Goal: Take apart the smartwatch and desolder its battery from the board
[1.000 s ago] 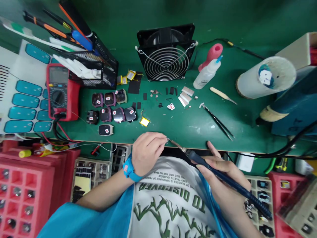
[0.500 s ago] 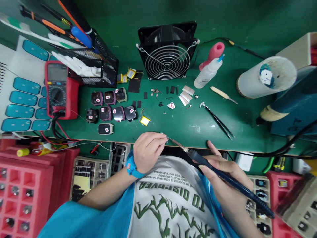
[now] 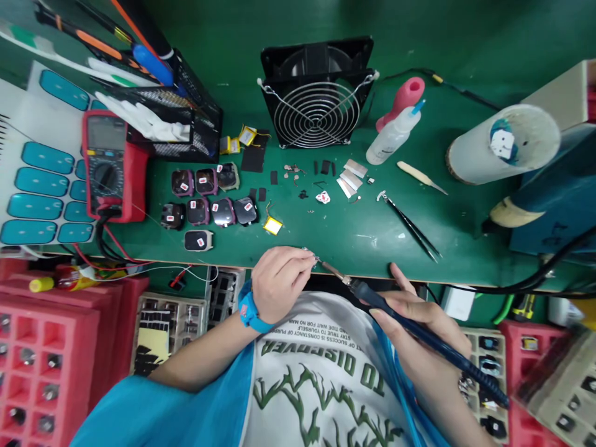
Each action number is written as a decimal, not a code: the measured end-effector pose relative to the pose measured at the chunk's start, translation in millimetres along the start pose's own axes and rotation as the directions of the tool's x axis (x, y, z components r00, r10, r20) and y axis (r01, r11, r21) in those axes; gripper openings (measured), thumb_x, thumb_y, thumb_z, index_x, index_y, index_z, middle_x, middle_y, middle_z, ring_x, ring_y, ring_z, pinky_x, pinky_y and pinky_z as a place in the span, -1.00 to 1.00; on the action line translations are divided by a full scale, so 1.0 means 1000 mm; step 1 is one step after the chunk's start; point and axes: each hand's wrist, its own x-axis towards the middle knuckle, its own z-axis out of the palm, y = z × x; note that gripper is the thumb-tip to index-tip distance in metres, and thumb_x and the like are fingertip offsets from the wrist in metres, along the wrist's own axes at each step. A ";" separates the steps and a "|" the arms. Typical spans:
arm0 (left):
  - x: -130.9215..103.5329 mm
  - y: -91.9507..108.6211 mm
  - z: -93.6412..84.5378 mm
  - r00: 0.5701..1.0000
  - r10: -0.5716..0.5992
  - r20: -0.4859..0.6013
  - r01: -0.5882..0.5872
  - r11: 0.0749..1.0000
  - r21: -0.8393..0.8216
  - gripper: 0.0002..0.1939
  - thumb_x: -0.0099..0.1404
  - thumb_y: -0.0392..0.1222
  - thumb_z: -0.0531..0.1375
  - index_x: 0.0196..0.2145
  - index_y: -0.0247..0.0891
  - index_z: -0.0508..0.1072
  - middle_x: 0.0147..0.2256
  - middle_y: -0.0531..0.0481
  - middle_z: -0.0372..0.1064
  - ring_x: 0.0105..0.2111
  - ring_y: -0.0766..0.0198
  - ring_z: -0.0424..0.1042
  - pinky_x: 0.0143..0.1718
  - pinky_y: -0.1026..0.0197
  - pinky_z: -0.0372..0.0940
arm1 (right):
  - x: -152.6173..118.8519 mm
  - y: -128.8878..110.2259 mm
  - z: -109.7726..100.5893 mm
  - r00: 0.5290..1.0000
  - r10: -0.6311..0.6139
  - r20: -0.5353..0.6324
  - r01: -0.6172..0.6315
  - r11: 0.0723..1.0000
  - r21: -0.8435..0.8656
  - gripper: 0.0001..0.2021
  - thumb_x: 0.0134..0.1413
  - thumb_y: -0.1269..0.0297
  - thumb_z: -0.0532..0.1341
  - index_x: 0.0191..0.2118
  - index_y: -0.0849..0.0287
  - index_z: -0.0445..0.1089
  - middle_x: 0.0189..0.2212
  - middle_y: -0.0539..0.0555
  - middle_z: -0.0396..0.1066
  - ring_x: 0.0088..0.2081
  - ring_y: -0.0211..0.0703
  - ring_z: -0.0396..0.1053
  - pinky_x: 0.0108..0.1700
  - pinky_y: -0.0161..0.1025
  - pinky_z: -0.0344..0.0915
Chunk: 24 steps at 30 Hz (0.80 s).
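My left hand (image 3: 283,276) rests near the front edge of the green bench (image 3: 298,242), its thumb and fingers pinched on a small metallic electronic part (image 3: 315,257) that is mostly hidden. In my right hand (image 3: 421,323) is a soldering iron (image 3: 395,316) with a dark blue handle. Its tip points left and meets or nearly meets the small part; contact cannot be made out. Beyond my left hand lies a yellow and white battery (image 3: 272,225) with thin wires. Black tweezers (image 3: 412,226) lie on the bench to the right.
A black fan (image 3: 316,93) stands at the back centre. Several watch bodies (image 3: 223,212) sit left, near a red multimeter (image 3: 108,167). A white squeeze bottle (image 3: 393,136), a pale-handled pick (image 3: 419,176) and a white cup (image 3: 503,146) are right. Red foam trays (image 3: 41,347) stand below the bench.
The soldering iron and right hand have shifted very slightly left. My left hand stays pinched in nearly the same place. The whole view has drifted a little.
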 end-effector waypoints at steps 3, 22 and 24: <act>0.000 0.000 -0.001 1.000 -0.005 0.010 0.005 1.000 0.000 -0.88 0.36 -0.41 0.29 -0.28 -0.21 0.50 -0.26 0.03 0.62 -0.24 0.25 0.59 -0.18 0.18 0.45 | 0.001 0.003 -0.005 0.995 -0.058 0.075 0.061 0.997 -0.038 -0.76 0.01 0.51 0.42 -0.21 0.08 0.51 -0.33 -0.11 0.63 -0.37 -0.18 0.60 0.35 0.35 0.28; 0.026 0.005 -0.021 0.971 -0.019 0.237 -0.007 0.994 0.106 -0.81 0.54 -0.25 0.12 -0.19 -0.24 0.53 -0.26 0.02 0.60 -0.27 0.23 0.55 -0.20 0.18 0.41 | 0.003 0.001 -0.007 0.996 -0.043 0.080 0.045 0.999 -0.027 -0.82 0.06 0.50 0.41 -0.25 0.10 0.48 -0.31 -0.08 0.63 -0.33 -0.18 0.60 0.35 0.41 0.25; 0.026 0.005 -0.020 0.969 -0.049 0.241 0.022 0.993 0.114 -0.83 0.53 -0.26 0.13 -0.18 -0.23 0.53 -0.27 0.03 0.60 -0.28 0.24 0.55 -0.20 0.19 0.40 | 0.003 0.002 -0.006 0.995 -0.050 0.082 0.052 0.998 -0.031 -0.81 0.07 0.49 0.40 -0.23 0.09 0.49 -0.29 -0.08 0.64 -0.31 -0.17 0.61 0.35 0.43 0.23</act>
